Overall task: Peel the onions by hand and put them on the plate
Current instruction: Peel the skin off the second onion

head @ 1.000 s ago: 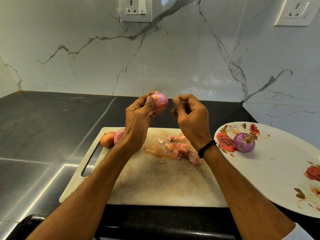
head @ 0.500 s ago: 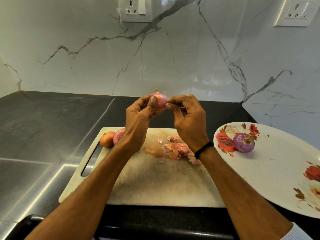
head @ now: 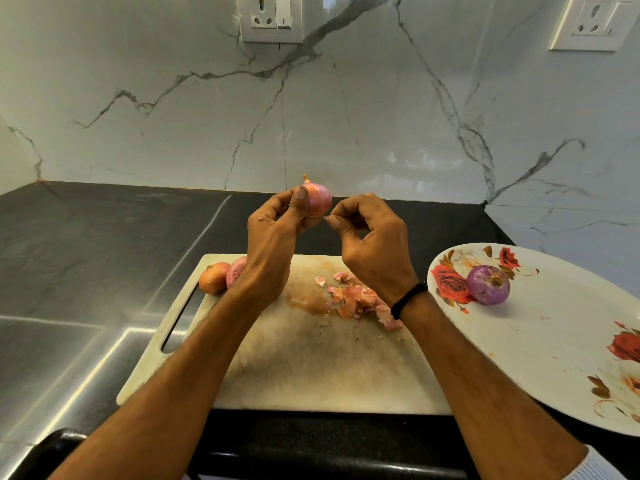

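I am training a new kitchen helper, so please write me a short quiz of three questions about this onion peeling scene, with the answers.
1. True or false: two peeled onions lie on the plate.
2. Which hand grips the raised onion? A) left hand B) right hand C) neither
3. How many onions lie on the cutting board?

Key:
1. False: only one peeled onion is there.
2. A.
3. Two, at its far left corner; the left wrist partly hides one.
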A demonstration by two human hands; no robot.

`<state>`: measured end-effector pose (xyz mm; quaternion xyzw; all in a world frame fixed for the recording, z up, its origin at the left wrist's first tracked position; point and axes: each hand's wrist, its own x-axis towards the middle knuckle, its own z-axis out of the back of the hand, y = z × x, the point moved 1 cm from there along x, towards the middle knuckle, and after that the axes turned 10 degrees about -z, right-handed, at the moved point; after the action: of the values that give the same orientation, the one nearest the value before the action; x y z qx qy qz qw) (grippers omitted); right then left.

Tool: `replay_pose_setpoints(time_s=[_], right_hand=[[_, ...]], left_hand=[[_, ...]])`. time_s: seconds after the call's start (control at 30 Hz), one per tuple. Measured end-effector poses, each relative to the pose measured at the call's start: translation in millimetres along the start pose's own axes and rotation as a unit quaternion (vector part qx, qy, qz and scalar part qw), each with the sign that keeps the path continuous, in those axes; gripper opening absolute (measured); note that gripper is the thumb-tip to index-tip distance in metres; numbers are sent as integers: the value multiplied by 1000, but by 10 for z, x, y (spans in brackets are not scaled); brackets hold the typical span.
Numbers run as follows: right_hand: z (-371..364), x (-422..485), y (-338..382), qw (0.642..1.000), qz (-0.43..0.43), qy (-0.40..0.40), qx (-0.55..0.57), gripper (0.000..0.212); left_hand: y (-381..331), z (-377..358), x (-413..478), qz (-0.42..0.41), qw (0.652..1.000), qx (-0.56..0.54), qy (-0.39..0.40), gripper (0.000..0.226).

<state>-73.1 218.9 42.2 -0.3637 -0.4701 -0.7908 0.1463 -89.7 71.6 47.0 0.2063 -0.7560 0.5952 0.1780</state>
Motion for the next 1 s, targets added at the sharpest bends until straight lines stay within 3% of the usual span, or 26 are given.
replay_pose_setpoints(time_s=[0.1,0.3,0.47,0.63,0.83,1.0], right_hand=[[12,-8,8,1000,-7,5,1,7],[26,14,-8,999,-36,-23,-19,28],[23,27,-59,997,-2,-45,-64,6],[40,33,2,998,-15,-43,-41,32],[-14,30,-3,999,19,-25,-43,33],[-15,38,-21,999,17,-27,-38,31]], left_hand=[[5,19,22,11,1000,-10,-13,18],[-13,-3,12,22,999,-26,-10,17],[-46,-23,-2,20,999,-30,-4,15],[-28,-22,-2,15,1000,-25,1,14],[-30,-32,-32,-1,999,-19,32,42],[-26,-31,-37,-2,999,-25,34,46]])
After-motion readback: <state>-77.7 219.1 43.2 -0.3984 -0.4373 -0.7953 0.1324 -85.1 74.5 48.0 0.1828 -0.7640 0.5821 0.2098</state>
